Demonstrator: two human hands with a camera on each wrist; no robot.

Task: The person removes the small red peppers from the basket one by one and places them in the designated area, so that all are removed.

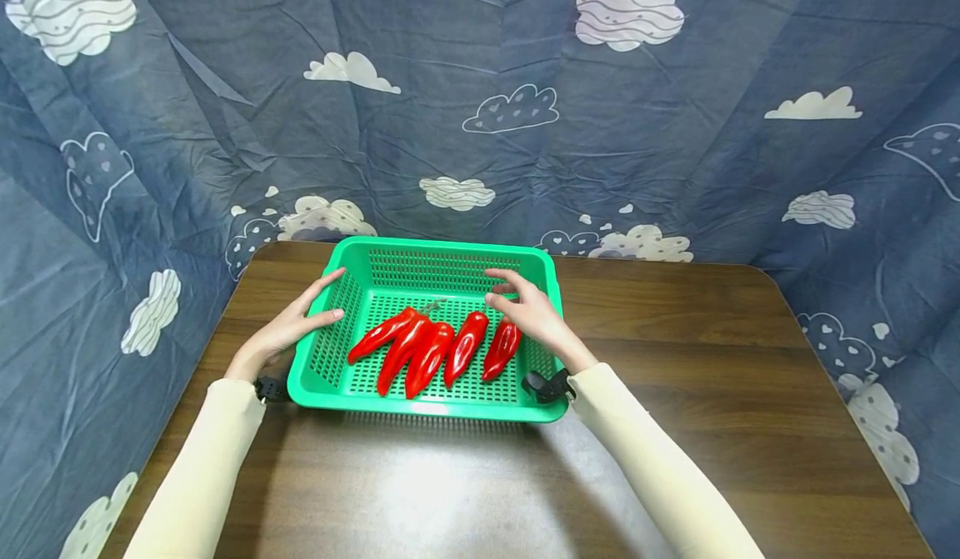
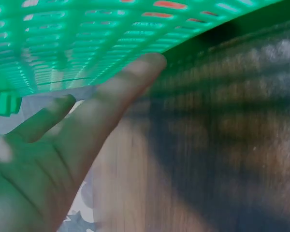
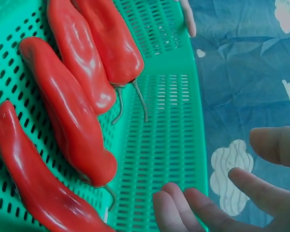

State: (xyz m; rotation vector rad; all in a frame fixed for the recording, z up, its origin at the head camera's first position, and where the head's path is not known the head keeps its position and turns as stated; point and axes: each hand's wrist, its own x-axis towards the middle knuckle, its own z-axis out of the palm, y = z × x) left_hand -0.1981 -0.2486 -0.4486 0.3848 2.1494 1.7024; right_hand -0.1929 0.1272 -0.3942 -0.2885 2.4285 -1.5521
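Note:
A green plastic basket (image 1: 450,411) with slotted walls sits on the table, several glossy red peppers (image 1: 429,359) lying side by side on its floor. At the basket's left rim is my left hand (image 1: 285,327), its fingers extended. The left wrist view shows that hand (image 2: 70,150) beside the slotted outer wall. Over the right part of the basket hovers my right hand (image 1: 534,313), fingers spread and holding nothing. Below it lies the rightmost pepper (image 1: 501,355), its upper end partly covered by the hand. In the right wrist view, thin stems show on some peppers (image 3: 72,116).
The brown wooden table (image 1: 675,392) extends to the right of the basket and in front of it. Behind it hangs a blue cloth (image 1: 420,142) with a white cloud print, which also runs along both sides. Dark wrist devices (image 1: 547,386) sit at the pale sleeves (image 1: 637,442).

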